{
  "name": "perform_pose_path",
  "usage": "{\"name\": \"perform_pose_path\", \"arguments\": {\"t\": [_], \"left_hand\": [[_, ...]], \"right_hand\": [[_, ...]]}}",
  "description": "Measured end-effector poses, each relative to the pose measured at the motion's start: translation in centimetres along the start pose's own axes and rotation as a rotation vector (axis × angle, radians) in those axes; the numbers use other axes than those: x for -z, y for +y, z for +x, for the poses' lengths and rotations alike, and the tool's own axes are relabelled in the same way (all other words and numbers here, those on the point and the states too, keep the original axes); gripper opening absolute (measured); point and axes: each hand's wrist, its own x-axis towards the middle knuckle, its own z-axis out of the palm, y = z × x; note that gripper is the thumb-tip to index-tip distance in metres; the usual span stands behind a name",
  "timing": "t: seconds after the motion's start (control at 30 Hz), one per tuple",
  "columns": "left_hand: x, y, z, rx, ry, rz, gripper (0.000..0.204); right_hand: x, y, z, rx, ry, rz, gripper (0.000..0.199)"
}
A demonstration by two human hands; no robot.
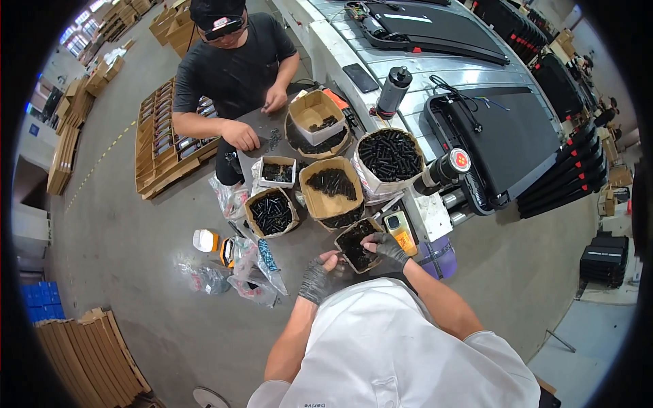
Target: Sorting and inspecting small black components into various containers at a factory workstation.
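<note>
In the head view, at lower centre, my grey-gloved right hand [383,247] dipped into a small, open, brown cardboard box [369,267] of small dark parts [352,242], thumb and fingers nearly together; whether that grip held a part, I couldn't tell. My grey-gloved left hand [320,275], fingertips drawn close, was just beside the box's left rim, its hold equally unclear. The box sat near the grey bench's [309,236] edge, so a wrist knock could have spilled it. Its mouth faced up, sides slanting; nearly square, it showed no clear long axis.
</note>
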Motion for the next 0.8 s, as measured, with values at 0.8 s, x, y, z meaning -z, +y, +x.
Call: {"name": "perform_pose_path", "arguments": {"t": [0.8], "left_hand": [[-2.5,0.7,1.1,-0.054,-0.013,0.030,0.029]], "right_hand": [[0.3,-6.0,-5.3,-0.070,-0.251,1.112,0.047]]}}
